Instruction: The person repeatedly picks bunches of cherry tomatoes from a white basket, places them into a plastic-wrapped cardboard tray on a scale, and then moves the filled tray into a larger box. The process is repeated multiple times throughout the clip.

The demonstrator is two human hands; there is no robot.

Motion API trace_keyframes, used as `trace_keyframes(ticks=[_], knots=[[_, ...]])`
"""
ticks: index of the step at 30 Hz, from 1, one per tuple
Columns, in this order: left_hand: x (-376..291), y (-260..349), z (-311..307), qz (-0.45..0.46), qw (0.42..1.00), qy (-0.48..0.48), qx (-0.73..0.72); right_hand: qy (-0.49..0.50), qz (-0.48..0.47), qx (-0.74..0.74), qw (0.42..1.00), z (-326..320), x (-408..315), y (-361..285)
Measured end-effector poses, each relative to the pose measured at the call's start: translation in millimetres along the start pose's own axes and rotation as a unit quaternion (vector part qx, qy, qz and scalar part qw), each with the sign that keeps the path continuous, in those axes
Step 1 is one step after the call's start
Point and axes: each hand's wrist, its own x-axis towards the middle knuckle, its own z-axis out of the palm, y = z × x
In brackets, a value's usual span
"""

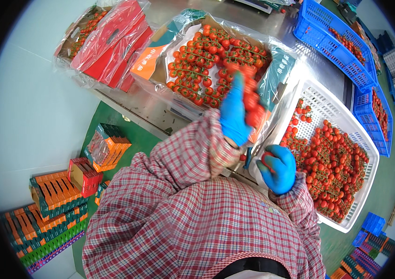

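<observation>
My left hand (236, 113), in a blue glove, holds a bunch of red cherry tomatoes (251, 101), blurred by motion, above the near right part of an open cardboard box (152, 62). Clear plastic film covers the box's rims. Inside, vine tomatoes (194, 66) lie on white paper that shows through in the middle. At the near left edge of a white perforated crate (337, 99), my right hand (278, 171), also gloved, has its fingers curled around a red tomato (268, 161). Many vine tomatoes (333, 167) are heaped in that crate.
Red cartons (110, 45) in plastic stand on the metal table (155, 108) at the left. Blue crates (340, 52) with tomatoes are at the far right. Stacked orange and green cartons (58, 195) stand on the floor at the left.
</observation>
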Motion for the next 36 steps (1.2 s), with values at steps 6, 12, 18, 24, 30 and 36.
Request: trace_keyframes(ticks=[6, 12, 18, 24, 30, 36], knots=[[6, 95, -64, 0.122, 0.963, 0.129, 0.201, 0.034, 0.172, -0.086, 0.981, -67, -46, 55], [-10, 133, -107, 0.153, 0.567, 0.021, 0.809, -0.092, 0.238, -0.350, 0.901, -103, -86, 170], [36, 125, -90, 0.100, 0.199, 0.008, 0.975, -0.382, 0.296, -0.322, 0.814, -32, -100, 225], [38, 127, -86, 0.125, 0.222, 0.009, 0.967, -0.431, 0.321, -0.101, 0.837, -42, -94, 273], [26, 151, -95, 0.149, 0.302, 0.002, 0.942, -0.089, 0.510, 0.477, 0.710, -118, -119, 231], [34, 168, -105, 0.135, 0.290, -0.027, 0.947, 0.007, 0.396, 0.722, 0.568, -99, -130, 154]])
